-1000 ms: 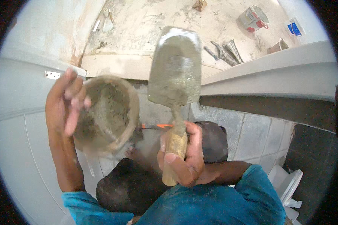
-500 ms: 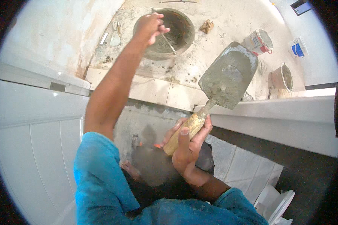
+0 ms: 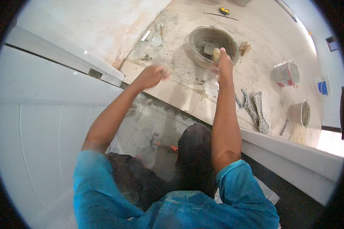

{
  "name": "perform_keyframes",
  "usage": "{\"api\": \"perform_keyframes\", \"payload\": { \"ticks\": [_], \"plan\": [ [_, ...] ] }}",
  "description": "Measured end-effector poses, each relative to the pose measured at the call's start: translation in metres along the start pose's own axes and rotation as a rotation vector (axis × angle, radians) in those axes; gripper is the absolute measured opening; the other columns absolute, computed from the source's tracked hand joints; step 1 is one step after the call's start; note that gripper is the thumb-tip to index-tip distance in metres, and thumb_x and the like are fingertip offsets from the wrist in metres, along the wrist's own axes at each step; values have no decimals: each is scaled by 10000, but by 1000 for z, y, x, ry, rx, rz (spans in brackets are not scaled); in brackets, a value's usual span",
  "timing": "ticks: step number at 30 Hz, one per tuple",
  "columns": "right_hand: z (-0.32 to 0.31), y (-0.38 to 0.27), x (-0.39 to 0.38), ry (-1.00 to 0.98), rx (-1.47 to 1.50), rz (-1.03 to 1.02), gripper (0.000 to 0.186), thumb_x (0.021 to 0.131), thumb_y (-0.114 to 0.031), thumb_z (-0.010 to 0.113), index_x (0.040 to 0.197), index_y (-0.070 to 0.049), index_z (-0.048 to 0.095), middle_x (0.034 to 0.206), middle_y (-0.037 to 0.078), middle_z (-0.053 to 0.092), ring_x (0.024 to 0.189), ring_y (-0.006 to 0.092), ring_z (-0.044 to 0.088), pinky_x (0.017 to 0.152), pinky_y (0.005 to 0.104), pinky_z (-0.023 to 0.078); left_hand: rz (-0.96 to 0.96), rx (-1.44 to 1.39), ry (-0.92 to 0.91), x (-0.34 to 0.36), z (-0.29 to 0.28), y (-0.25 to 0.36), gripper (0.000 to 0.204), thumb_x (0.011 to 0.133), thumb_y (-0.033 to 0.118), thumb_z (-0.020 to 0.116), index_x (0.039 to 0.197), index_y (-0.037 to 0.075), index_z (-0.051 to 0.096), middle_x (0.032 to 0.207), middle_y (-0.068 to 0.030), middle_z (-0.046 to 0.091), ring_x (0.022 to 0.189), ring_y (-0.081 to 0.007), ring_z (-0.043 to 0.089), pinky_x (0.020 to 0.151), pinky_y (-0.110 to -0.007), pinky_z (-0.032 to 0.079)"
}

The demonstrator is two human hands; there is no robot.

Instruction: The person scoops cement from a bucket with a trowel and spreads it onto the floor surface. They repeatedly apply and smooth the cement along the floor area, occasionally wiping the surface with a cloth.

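Note:
My right hand reaches forward and grips the pale wooden handle of a trowel. The trowel's blade points down into a grey mortar bucket, whose inner wall is smeared with wet mortar. Part of the handle is covered by my fingers. Off to the left, clear of the bucket, my left hand hovers above the pale tiled edge. Motion blurs its fingers, so whether they are closed or hold anything does not show.
Two scrapers lie by the left wall. Behind the bucket are a thin rod and a yellow tape measure. A crumpled brown scrap, a dirty pail, another pail and grey-stained strips lie rightward. A white door stands left.
My right hand has carried the trowel forward and down into the bucket. My left hand has left the bucket's rod-like handle and drawn back toward me. The view has shifted, and my knees now show.

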State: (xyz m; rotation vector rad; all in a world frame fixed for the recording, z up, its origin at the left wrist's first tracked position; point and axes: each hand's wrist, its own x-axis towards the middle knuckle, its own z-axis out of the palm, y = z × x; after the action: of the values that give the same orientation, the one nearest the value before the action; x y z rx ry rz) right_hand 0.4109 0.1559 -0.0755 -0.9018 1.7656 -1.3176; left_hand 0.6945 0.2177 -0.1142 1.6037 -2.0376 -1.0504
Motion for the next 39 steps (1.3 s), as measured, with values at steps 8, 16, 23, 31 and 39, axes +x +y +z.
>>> {"api": "perform_keyframes", "payload": {
  "ticks": [8,16,23,31,39],
  "plan": [
    [184,112,-64,-433,-401,-715,254,854,-207,665,1048,-43,665,977,186,679,960,330,647,830,436,516,-769,-85,275,-279,99,-130,401,941,312,563,1179,-10,582,1183,-207,611,1116,-330,574,964,-420,429],
    [332,160,47,-234,-859,-300,657,839,-440,688,1275,18,509,1261,197,542,1201,360,522,966,471,475,-1062,170,582,-382,231,-225,789,950,428,528,1447,-126,267,1485,-341,295,1404,-464,271,1174,-511,186],
    [376,177,90,-227,-783,-264,366,907,-348,620,1006,2,657,931,205,691,880,338,678,700,437,553,-1295,103,508,-386,236,-234,942,933,572,457,1475,-142,167,1538,-356,166,1454,-461,148,1195,-509,112],
    [308,132,42,-601,-22,158,274,889,-215,604,1083,-22,590,958,86,621,855,222,591,695,343,508,-1248,-66,639,-366,212,-222,827,971,436,469,1484,-132,157,1553,-344,140,1472,-436,110,1207,-462,102],
    [232,74,-44,-857,-332,-520,381,922,-326,605,1145,-17,616,1006,81,670,936,231,613,820,382,486,-1155,77,718,-358,206,-218,777,974,388,516,1469,-133,220,1524,-351,221,1444,-457,198,1192,-485,167]
  ]
}}
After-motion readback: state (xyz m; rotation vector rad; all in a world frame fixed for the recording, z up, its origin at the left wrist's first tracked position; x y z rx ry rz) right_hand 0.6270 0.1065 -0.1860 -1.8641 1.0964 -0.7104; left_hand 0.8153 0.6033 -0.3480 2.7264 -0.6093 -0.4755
